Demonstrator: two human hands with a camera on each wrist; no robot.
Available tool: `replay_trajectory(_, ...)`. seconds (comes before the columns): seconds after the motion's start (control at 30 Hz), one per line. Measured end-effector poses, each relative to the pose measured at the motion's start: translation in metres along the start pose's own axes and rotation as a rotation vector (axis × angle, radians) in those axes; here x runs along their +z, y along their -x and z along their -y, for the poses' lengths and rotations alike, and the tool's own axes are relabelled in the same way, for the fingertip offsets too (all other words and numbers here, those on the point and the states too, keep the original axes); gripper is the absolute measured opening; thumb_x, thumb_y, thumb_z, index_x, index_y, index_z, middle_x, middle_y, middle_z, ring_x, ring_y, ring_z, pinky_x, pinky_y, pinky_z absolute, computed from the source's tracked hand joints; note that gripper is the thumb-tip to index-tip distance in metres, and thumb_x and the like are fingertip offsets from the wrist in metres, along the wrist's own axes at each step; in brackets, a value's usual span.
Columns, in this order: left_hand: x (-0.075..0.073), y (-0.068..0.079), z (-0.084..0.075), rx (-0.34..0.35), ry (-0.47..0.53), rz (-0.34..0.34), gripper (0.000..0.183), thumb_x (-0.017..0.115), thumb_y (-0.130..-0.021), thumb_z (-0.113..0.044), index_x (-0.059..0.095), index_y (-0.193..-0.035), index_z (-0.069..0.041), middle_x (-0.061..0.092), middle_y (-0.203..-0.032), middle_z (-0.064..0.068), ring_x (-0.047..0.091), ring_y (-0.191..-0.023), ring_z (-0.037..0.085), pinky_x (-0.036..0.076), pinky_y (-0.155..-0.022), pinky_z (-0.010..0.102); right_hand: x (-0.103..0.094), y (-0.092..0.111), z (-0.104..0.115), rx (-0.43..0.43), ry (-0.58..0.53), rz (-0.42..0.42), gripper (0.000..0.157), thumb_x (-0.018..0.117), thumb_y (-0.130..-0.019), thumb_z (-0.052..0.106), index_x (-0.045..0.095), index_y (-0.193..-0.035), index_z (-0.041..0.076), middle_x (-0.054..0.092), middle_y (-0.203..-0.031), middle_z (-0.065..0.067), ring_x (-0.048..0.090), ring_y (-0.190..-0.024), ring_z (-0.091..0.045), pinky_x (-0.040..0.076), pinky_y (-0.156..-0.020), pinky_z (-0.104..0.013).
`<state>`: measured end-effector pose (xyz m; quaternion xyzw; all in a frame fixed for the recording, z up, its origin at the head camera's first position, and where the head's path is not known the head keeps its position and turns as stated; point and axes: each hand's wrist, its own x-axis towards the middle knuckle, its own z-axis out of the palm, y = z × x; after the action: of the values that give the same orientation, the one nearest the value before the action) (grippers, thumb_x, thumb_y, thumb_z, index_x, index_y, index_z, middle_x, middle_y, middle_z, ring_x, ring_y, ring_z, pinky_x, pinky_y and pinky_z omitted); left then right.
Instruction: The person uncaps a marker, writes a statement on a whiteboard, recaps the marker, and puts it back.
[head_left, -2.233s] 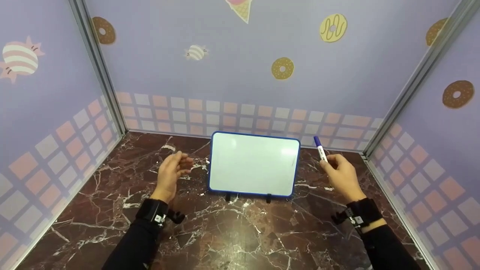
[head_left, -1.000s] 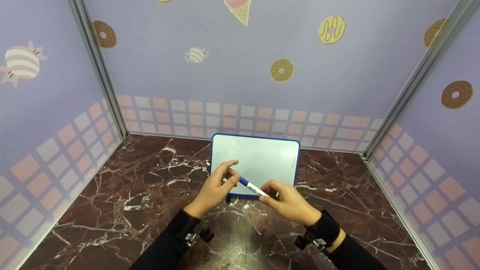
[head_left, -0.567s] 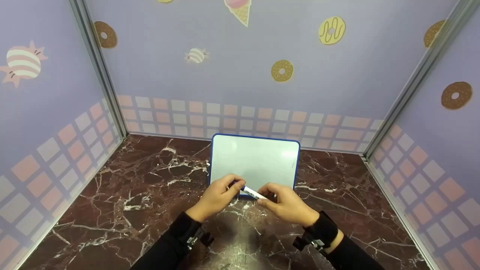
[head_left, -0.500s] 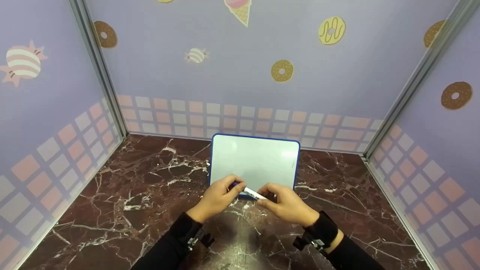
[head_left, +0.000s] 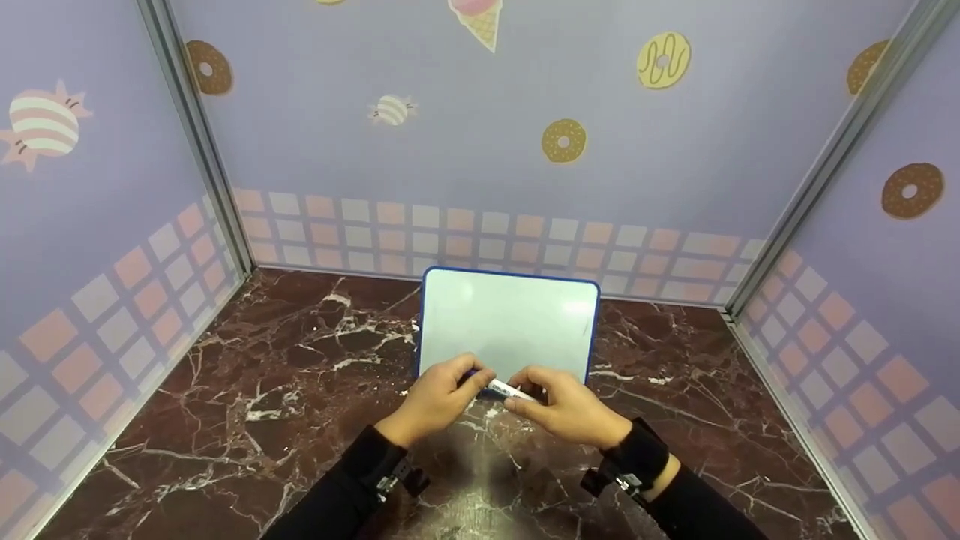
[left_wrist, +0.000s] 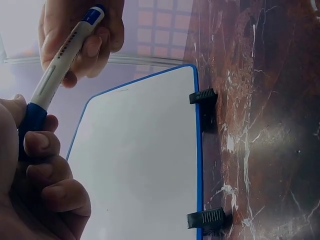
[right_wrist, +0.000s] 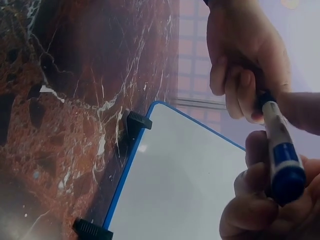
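Observation:
A white whiteboard marker (head_left: 504,389) with a blue cap and blue end plug is held between both hands in front of the whiteboard (head_left: 510,315). My left hand (head_left: 441,394) pinches its blue cap (left_wrist: 34,117), fingers curled round it. The white barrel is gripped by my right hand (head_left: 566,405) near the plug end, seen close in the right wrist view beside the blue plug (right_wrist: 287,182). The cap is still on the barrel in the left wrist view. Behind the hands, the blue-framed board stands upright, its surface bare but for a faint mark at the right.
Black clip feet (left_wrist: 206,218) support the board's lower edge on the dark red marbled table (head_left: 262,465). A lilac back wall (head_left: 465,150) with printed sweets and pink squares rises behind, and side panels close in left and right.
The right hand brought the marker from the board's right side to the middle, and the left hand came in and took hold of its cap. Lately both hands have drawn slightly closer together.

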<state>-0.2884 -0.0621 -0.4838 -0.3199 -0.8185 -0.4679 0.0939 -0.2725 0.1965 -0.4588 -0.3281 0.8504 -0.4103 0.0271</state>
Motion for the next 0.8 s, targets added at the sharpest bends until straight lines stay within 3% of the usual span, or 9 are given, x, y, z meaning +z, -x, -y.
replay_trajectory(0.2,0.003,-0.002,-0.002,0.017,-0.006,-0.002,0.023,0.063,-0.114,-0.029,0.074,-0.105,-0.011,0.064,-0.080,-0.009,0.050,-0.067,0.003,0.045,-0.063,0.026,0.005,-0.006,0.003,-0.021,-0.017,0.021,0.026,0.072,-0.109,0.030,0.075,-0.123,0.008,0.076,-0.103,0.001,0.068,-0.085,-0.011,0.059,-0.077,-0.030)
replay_trajectory(0.37,0.007,-0.002,-0.002,0.036,-0.039,-0.071,0.027,0.063,-0.114,-0.027,0.068,-0.090,-0.015,0.047,-0.071,-0.017,0.042,-0.062,0.002,0.036,-0.059,0.024,0.010,-0.009,0.005,-0.046,0.005,0.020,0.029,0.066,-0.113,0.031,0.075,-0.122,0.005,0.077,-0.106,-0.006,0.064,-0.084,-0.009,0.057,-0.078,-0.030)
replay_trajectory(0.63,0.013,-0.003,0.002,0.104,-0.146,-0.229,0.049,0.069,-0.109,-0.025,0.044,-0.068,-0.019,0.030,-0.063,-0.020,0.027,-0.055,-0.001,0.022,-0.054,0.022,0.018,-0.010,0.006,-0.090,0.045,0.005,0.026,0.063,-0.114,0.031,0.075,-0.115,0.008,0.064,-0.089,0.008,0.054,-0.074,-0.004,0.051,-0.069,-0.027)
replay_trajectory(0.8,0.013,-0.004,0.005,0.144,-0.144,-0.251,0.052,0.069,-0.107,-0.019,0.041,-0.064,-0.018,0.028,-0.061,-0.021,0.022,-0.054,-0.003,0.018,-0.053,0.020,0.019,-0.010,0.010,-0.088,0.059,0.021,0.028,0.060,-0.115,0.032,0.075,-0.113,0.008,0.063,-0.087,0.007,0.052,-0.073,-0.003,0.051,-0.069,-0.027)
